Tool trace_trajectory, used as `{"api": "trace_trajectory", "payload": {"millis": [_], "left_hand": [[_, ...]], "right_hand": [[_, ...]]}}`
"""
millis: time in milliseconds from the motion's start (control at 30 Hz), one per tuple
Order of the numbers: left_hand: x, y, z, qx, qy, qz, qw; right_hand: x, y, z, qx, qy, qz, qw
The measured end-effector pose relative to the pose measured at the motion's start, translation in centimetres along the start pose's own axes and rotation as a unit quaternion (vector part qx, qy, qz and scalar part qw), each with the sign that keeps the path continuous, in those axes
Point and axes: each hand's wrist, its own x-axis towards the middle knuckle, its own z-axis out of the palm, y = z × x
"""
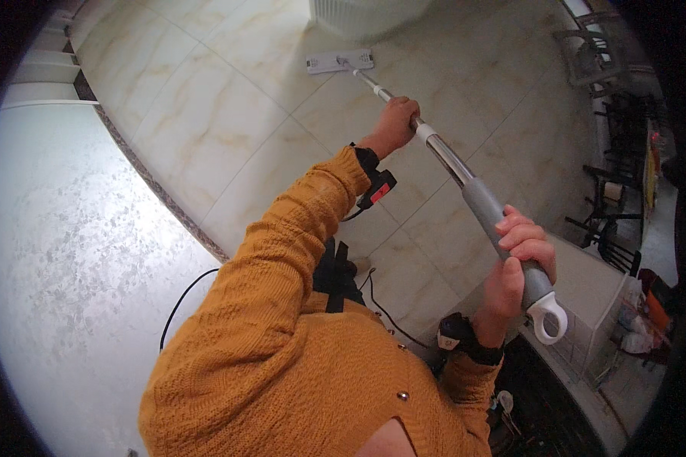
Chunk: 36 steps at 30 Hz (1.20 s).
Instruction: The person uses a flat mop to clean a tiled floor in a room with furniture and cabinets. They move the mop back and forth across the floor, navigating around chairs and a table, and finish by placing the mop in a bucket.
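A flat mop runs diagonally across the view, its pale rectangular head lying on the tiled floor at the top. My left hand is wrapped around the metal pole, just beyond a white collar. Nearer to me, my right hand grips the grey handle sleeve close to its end. A white hanging loop sticks out past that hand. Both wrists wear black straps, and a small device hangs at the left one.
Left of me rises a wall with patterned wallpaper, edged by a dark skirting strip. A ribbed white object stands beyond the mop head. Black chairs, a pale box-like unit and plastic bags are on the right.
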Motion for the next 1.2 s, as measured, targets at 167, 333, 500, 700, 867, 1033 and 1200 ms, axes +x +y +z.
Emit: {"api": "trace_trajectory", "payload": {"millis": [167,333,500,700,867,1033,1200], "left_hand": [[-1.7,0.4,0.9,0.026,-0.097,0.03,0.995],[-6.9,5.2,4.4,0.001,-0.257,0.05,0.965],[-14.8,11.7,8.9,-0.126,-0.283,0.109,0.944],[-21.8,18.8,11.5,-0.183,-0.342,0.094,0.917],[-21.6,19.9,10.7,-0.155,-0.335,0.058,0.927],[-18.6,17.9,7.8,-0.155,-0.322,0.027,0.934],[-13.2,11.0,3.3,-0.075,-0.144,-0.001,0.987]], "right_hand": [[-1.4,-1.2,-1.8,-0.012,0.003,0.02,1.0],[-6.3,-7.9,-7.1,-0.027,0.001,0.08,0.996],[-11.4,-16.6,-12.9,-0.092,0.039,0.165,0.981],[-14.4,-21.6,-16.2,-0.043,0.007,0.102,0.994],[-14.5,-22.0,-16.5,-0.029,-0.008,0.089,0.996],[-12.2,-20.3,-15.2,0.003,-0.003,0.011,1.0],[-8.4,-16.1,-11.9,-0.016,0.022,0.072,0.997]]}}
